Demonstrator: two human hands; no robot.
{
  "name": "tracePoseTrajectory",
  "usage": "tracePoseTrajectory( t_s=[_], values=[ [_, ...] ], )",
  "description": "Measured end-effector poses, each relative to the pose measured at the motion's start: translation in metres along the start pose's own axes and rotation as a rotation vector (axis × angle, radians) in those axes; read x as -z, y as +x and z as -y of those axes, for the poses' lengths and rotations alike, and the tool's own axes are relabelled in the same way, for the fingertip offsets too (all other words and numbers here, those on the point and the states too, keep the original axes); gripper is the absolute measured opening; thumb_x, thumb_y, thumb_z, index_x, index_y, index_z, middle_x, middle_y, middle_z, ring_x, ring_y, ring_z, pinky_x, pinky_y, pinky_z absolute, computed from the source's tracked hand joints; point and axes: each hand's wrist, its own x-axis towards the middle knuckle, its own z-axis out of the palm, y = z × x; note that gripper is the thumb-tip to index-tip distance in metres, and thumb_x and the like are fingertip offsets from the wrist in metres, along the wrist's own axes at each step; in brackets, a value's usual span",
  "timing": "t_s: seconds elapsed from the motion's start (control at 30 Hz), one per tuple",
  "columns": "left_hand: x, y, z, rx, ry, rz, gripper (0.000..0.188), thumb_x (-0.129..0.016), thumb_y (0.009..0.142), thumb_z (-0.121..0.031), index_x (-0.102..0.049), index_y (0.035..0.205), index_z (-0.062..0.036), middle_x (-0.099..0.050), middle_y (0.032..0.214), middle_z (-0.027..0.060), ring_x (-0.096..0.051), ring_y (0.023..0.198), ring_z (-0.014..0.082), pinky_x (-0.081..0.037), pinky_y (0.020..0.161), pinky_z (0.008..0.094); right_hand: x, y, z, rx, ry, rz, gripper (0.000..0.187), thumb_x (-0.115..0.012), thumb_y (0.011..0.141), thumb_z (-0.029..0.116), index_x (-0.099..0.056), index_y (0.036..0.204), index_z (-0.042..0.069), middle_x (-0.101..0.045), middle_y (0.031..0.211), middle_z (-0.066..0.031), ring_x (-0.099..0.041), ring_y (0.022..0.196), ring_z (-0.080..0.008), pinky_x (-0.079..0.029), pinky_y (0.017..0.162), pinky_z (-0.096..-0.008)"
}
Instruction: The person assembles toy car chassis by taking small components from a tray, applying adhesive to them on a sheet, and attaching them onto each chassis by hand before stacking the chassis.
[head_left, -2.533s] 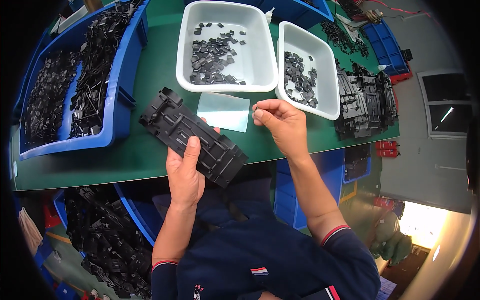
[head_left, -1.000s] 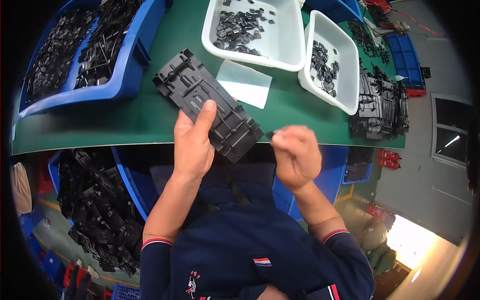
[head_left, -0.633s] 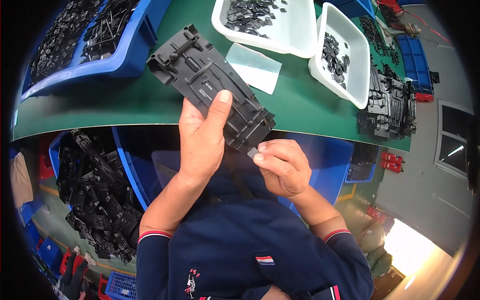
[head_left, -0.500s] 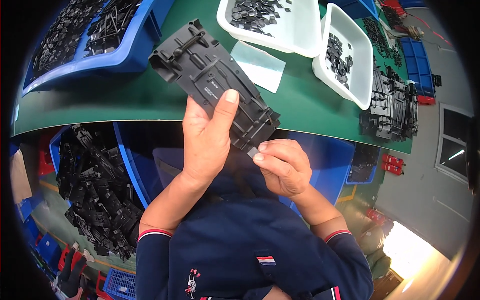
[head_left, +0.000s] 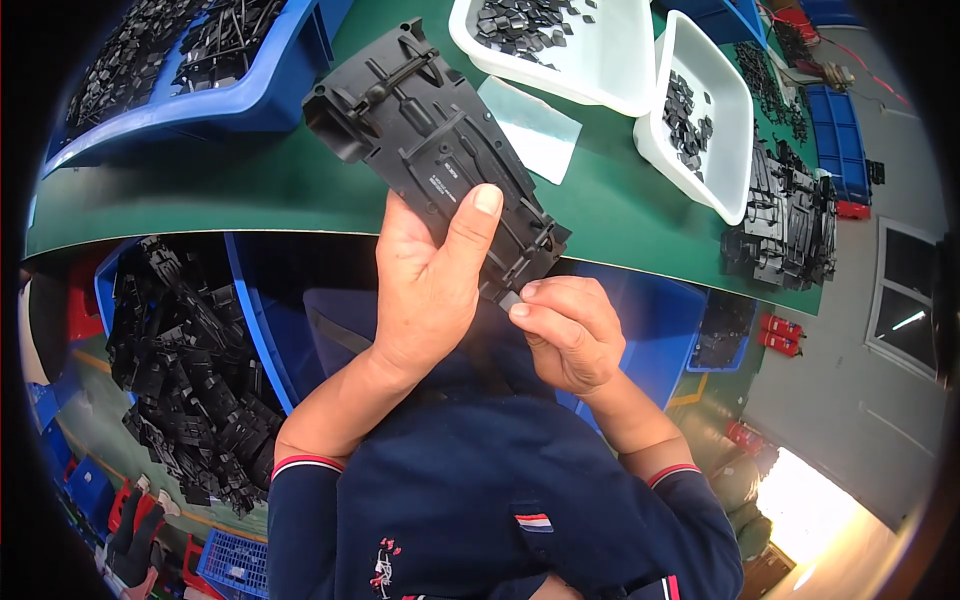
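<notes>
Lifting long black ribbed plastic panel (head_left: 435, 165) off green bench since earlier, your left hand (head_left: 430, 290) clamps it; right hand (head_left: 560, 330) pinches small grey clip (head_left: 510, 299) at its near end.

1. The long black moulded part (head_left: 430, 165) looks like matt plastic, ribbed and ridged on its upper face.
2. The small piece (head_left: 510, 299) pinched at its lower end looks grey and smooth; its material cannot be told.
3. The two white trays (head_left: 620, 70) look like smooth, slightly glossy plastic.
4. The blue bin (head_left: 250, 95) looks like glossy plastic.
5. The table top (head_left: 200, 190) is a matt green mat.
6. The clear sheet (head_left: 530, 125) looks like thin, shiny film.
7. The dark blue sleeves (head_left: 480, 500) are matt cloth.
</notes>
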Motion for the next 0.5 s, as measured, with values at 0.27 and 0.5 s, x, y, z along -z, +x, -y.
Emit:
tracePoseTrajectory(
  t_s=[0.27,0.5],
  values=[
    [-0.0009,0.0004,0.0008,-0.009,-0.025,0.014,0.031,-0.052,0.096,-0.006,-0.045,0.126,0.0002,-0.056,0.124,0.0140,-0.058,0.109,0.0225,-0.050,0.093,0.0368,0.0010,0.0019,-0.0001,-0.019,-0.012,0.033,0.032,-0.073,0.062,-0.005,-0.068,0.092,0.006,-0.064,0.089,-0.0070,-0.063,0.077,-0.0233,-0.051,0.064,-0.0297],
    [-0.0011,0.0004,0.0006,-0.008,-0.024,0.025,0.032,-0.052,0.096,-0.006,-0.045,0.126,-0.0002,-0.055,0.124,0.0139,-0.059,0.108,0.0228,-0.051,0.092,0.0375,0.0002,0.0009,-0.0007,-0.055,-0.002,0.028,0.032,-0.074,0.062,-0.005,-0.069,0.091,0.009,-0.062,0.088,-0.0059,-0.061,0.075,-0.0222,-0.050,0.063,-0.0298]
  ],
)
